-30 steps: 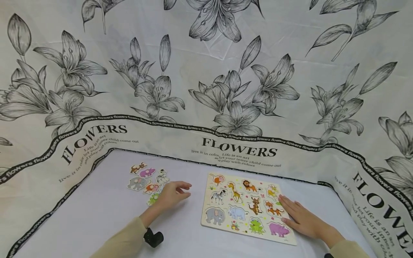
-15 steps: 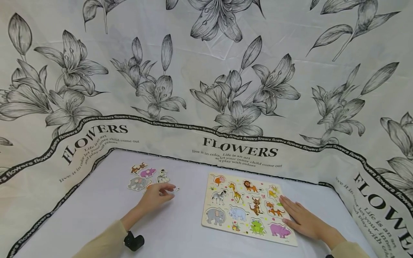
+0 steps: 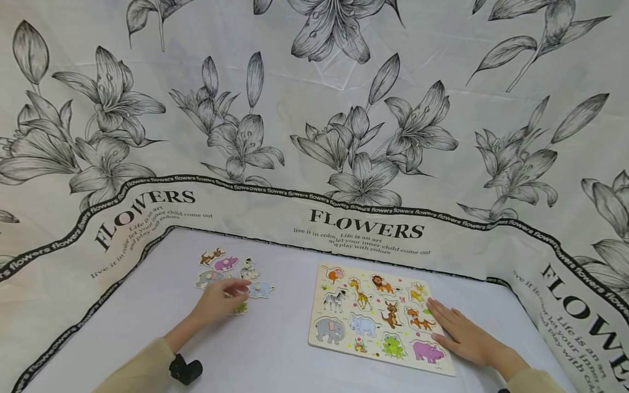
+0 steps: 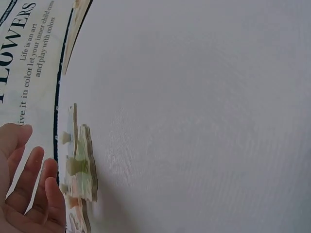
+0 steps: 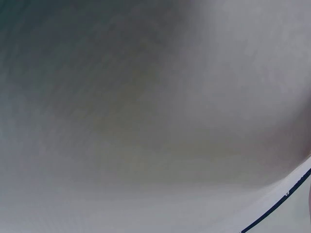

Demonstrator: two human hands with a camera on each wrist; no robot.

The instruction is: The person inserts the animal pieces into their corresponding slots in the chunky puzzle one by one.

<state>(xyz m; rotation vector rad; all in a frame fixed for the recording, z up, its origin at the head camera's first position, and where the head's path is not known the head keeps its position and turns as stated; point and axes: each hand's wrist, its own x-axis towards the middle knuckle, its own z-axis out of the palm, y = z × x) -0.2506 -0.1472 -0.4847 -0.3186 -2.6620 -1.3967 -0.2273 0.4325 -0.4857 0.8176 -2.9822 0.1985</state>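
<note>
Hands of a person work at a white tabletop (image 3: 275, 349); the left hand (image 3: 216, 299) rests with loosely spread fingers (image 4: 29, 177) on a cluster of loose animal pieces (image 3: 231, 273) at the left, touching them without pinching any. The right hand (image 3: 459, 334) lies flat, fingers straight, on the right edge of the puzzle board (image 3: 375, 316), well apart from the loose pieces.

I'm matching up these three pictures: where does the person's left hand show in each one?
Head: left hand lower left of centre, over the loose animal pieces.
Left wrist: its fingers at the bottom left corner, beside those pieces standing edge-on.
Right wrist: not in it.
Shared landmark: the black border line of the cloth.
</note>
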